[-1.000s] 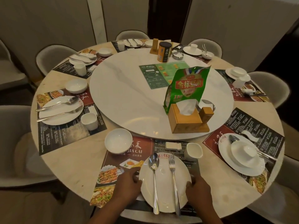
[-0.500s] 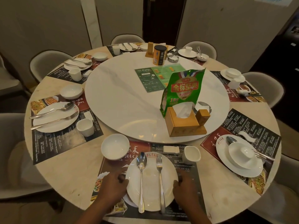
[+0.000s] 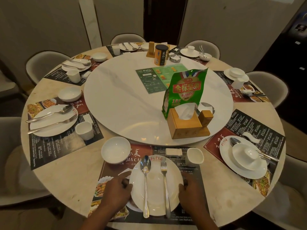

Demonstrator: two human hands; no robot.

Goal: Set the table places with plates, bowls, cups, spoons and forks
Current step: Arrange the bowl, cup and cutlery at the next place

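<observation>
Left grip (image 3: 116, 190) and right grip (image 3: 191, 192) are curled onto opposite rims of the plate (image 3: 155, 191), which sits between them on the placemat (image 3: 113, 170) at the near counter (image 3: 66, 171) edge. Spoon (image 3: 145, 180) and fork (image 3: 165, 180) lie side by side on the plate. Bowl (image 3: 115, 149) is ahead-left of left grip, cup (image 3: 194, 156) ahead of right grip. Beyond them is the turntable (image 3: 119, 100) with tissue holder (image 3: 187, 128) and green bag (image 3: 186, 90).

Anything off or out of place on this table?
Yes. At the right-hand place the white bowl and small white cup sit stacked on the round white plate, over the cutlery, unlike the near and left places, where they stand apart. A green snack bag stands behind the wooden tissue box.
</observation>
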